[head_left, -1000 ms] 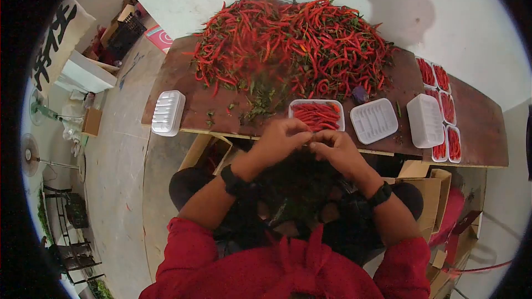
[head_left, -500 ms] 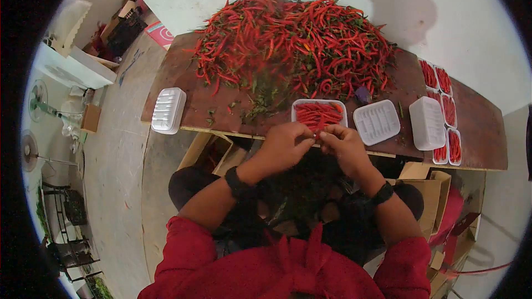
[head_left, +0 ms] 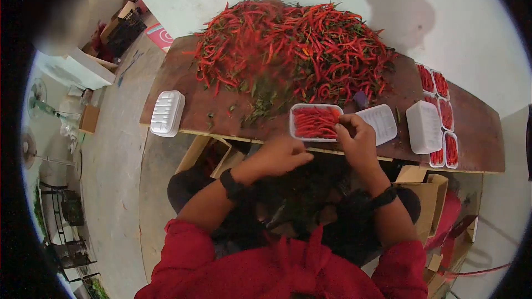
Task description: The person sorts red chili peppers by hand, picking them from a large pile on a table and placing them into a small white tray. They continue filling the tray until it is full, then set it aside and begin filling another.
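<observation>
A white tray (head_left: 292,127) filled with red chillies (head_left: 316,122) sits at the table's front edge. My right hand (head_left: 356,137) is at the tray's right rim, its thumb and fingers closed together; anything between them is too small to make out. Just below the tray's left corner is my left hand (head_left: 281,155), slightly blurred, with thumb and fingers apart and nothing visible in it. Behind the tray rises a large heap of red chillies (head_left: 338,50) with green stems and leaves.
An empty white tray (head_left: 382,124) lies right of the filled one. Further right are a stack of white trays (head_left: 425,127) and several filled trays (head_left: 451,149). More white trays (head_left: 167,113) sit at the left edge. Open cardboard boxes (head_left: 429,199) stand below.
My hands were together in front of the filled tray. My left hand has moved left and down and opened; my right hand has moved up and right to the tray's rim.
</observation>
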`<action>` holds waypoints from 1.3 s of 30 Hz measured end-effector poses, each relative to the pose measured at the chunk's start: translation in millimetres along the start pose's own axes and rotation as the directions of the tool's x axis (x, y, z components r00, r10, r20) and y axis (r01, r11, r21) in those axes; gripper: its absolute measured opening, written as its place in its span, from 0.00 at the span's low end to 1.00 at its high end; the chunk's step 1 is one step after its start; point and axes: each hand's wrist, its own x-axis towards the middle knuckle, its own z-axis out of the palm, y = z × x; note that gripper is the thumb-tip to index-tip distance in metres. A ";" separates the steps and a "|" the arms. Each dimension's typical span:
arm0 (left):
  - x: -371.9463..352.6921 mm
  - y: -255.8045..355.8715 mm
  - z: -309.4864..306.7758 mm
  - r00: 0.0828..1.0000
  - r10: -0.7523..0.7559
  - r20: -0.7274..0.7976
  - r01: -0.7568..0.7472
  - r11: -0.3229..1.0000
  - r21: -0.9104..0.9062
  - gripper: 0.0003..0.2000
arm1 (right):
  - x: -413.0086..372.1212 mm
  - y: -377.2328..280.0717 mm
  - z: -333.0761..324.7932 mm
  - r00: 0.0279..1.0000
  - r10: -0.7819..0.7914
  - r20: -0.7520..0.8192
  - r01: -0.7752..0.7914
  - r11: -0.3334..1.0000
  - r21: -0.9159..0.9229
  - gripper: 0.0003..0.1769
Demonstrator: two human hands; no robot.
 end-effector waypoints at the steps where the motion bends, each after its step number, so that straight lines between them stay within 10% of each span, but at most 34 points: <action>1: -0.1 -3.6 4.4 0.972 0.052 -0.228 -0.081 0.990 -0.119 0.11 | 2.3 6.7 -2.7 0.997 0.062 0.036 -0.061 0.998 -0.032 0.09; 5: 3.6 -7.2 -4.5 0.810 0.047 -0.585 -0.152 0.980 -0.130 0.10 | 9.1 13.3 -4.8 0.997 -0.074 -0.005 0.072 0.981 -0.181 0.09; 14: 39.6 -34.5 -2.2 0.573 0.331 -0.750 -0.245 0.942 0.229 0.10 | 31.1 18.7 3.0 0.978 -0.181 0.102 0.207 0.887 -0.413 0.10; 39: 55.3 -22.3 -11.9 0.733 0.337 -0.590 -0.168 0.931 0.323 0.15 | 44.2 42.7 16.7 0.918 -0.268 0.292 0.391 0.731 -0.560 0.10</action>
